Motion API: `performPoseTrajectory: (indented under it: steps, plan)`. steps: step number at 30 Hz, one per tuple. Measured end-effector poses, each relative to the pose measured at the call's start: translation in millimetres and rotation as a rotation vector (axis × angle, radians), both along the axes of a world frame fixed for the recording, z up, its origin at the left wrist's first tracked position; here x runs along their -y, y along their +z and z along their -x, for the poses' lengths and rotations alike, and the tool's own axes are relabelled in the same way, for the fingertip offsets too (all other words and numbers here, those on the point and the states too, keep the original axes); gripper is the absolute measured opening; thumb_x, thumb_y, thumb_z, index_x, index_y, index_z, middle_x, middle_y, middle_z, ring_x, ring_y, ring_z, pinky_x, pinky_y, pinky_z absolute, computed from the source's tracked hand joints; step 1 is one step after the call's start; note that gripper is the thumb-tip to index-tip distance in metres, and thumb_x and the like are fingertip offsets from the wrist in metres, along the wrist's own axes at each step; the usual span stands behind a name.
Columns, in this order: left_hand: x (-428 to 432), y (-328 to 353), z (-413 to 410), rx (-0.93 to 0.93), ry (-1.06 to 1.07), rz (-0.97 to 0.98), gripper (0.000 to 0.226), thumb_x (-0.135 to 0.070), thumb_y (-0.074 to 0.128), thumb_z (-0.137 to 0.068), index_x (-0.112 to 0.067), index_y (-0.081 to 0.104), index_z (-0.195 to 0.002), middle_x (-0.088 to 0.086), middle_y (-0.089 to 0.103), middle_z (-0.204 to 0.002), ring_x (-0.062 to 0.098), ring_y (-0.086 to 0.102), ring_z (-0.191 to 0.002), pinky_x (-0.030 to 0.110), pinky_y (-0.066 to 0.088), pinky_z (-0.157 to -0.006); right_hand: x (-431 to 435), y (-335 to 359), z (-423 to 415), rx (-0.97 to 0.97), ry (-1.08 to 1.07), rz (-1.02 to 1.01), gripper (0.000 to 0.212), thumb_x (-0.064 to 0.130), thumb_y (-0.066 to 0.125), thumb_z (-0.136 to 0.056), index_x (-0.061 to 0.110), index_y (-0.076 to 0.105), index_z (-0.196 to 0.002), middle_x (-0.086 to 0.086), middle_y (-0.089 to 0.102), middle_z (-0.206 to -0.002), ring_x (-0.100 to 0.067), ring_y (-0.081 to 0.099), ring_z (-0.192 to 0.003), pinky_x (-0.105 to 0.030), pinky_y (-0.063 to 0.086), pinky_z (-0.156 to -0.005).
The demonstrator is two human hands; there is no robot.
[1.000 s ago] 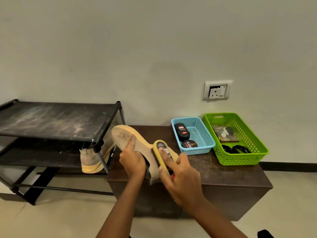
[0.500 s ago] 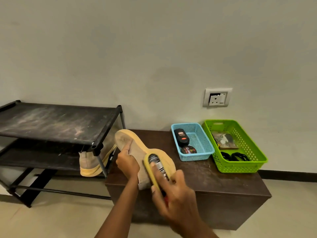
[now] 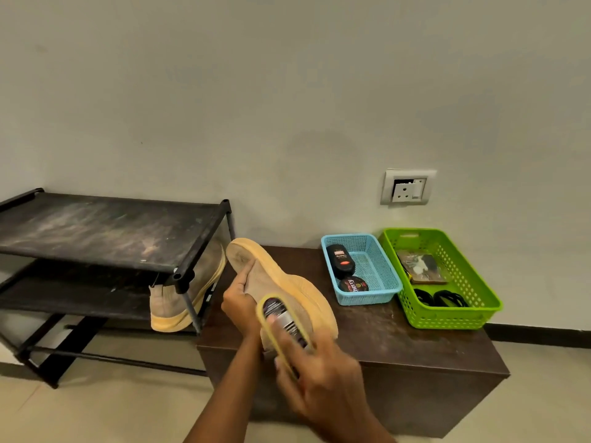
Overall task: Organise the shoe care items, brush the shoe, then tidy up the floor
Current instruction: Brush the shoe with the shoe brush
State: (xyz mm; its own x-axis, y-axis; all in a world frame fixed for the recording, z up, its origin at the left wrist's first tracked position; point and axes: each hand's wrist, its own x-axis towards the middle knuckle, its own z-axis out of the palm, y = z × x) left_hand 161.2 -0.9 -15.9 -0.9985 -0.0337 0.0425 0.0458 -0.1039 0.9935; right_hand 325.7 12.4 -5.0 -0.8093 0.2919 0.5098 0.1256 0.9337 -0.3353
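a: well, how far along is it?
b: polish things sit in the blue basket (image 3: 367, 297) and green basket (image 3: 447, 318). brushing is on now; the floor is left.
a: and the shoe (image 3: 287, 282)?
b: above the desk (image 3: 399, 340), on its side, long way running near-right to far-left, far tip toward the shoe rack (image 3: 105, 231). left hand (image 3: 238, 306) holds it, right hand (image 3: 323, 375) grips the brush (image 3: 283, 316).

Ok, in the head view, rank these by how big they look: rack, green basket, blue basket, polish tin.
1. rack
2. green basket
3. blue basket
4. polish tin
All sit at similar depth, so nearness hardly skews this.
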Motion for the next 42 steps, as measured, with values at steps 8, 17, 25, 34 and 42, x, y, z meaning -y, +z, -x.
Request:
performPoseTrajectory:
  steps: [8, 17, 25, 34, 42]
  plan:
    - [0.7, -7.9, -1.3, -0.342, -0.097, 0.261, 0.039, 0.01, 0.048, -0.09, -0.013, 0.065, -0.117, 0.008, 0.067, -0.115, 0.01, 0.058, -0.091, -0.006, 0.036, -0.07, -15.4, 15.6, 2.2, 0.124, -0.102, 0.085, 0.053, 0.057, 0.04, -0.083, 0.048, 0.041, -0.135, 0.012, 0.034, -0.084, 0.001, 0.031, -0.049, -0.001, 0.017, -0.046]
    - [9.5, -9.5, -6.2, -0.568, -0.372, 0.223, 0.043, 0.005, 0.067, -0.079, -0.017, 0.062, -0.116, -0.003, 0.065, -0.114, -0.015, 0.058, -0.098, 0.007, 0.046, -0.086, -55.6, 16.9, 5.3, 0.127, -0.056, 0.231, 0.049, 0.061, 0.036, -0.079, 0.064, 0.03, -0.127, 0.01, 0.036, -0.081, -0.005, 0.046, -0.072, -0.014, 0.032, -0.059]
    - [11.8, -9.8, -9.8, -0.608, -0.476, 0.178, 0.045, 0.006, 0.069, -0.076, -0.016, 0.062, -0.115, -0.009, 0.065, -0.11, -0.007, 0.063, -0.097, 0.01, 0.048, -0.084, -77.8, 14.8, 7.6, 0.039, -0.037, 0.334, 0.046, 0.055, 0.045, -0.082, 0.06, 0.038, -0.127, 0.004, 0.044, -0.084, -0.004, 0.045, -0.074, -0.015, 0.032, -0.059]
    - [5.4, -10.1, -22.0, -0.672, -0.581, 0.152, 0.042, -0.013, 0.072, -0.077, -0.014, 0.062, -0.118, -0.008, 0.065, -0.116, 0.002, 0.062, -0.107, 0.02, 0.05, -0.092, -89.1, 11.6, 14.6, -0.108, -0.191, 0.282, 0.045, 0.05, 0.048, -0.087, 0.055, 0.032, -0.129, 0.012, 0.034, -0.079, -0.002, 0.041, -0.065, -0.014, 0.027, -0.057]
    - [6.9, -10.8, -27.6, -0.796, -0.779, 0.247, 0.039, -0.024, 0.066, -0.08, -0.012, 0.063, -0.118, -0.005, 0.064, -0.118, -0.001, 0.06, -0.109, 0.016, 0.047, -0.093, -111.1, 16.6, 16.7, -0.203, -0.338, 0.257, 0.05, 0.049, 0.046, -0.083, 0.043, 0.044, -0.133, 0.008, 0.031, -0.072, -0.002, 0.037, -0.058, -0.019, 0.029, -0.052]
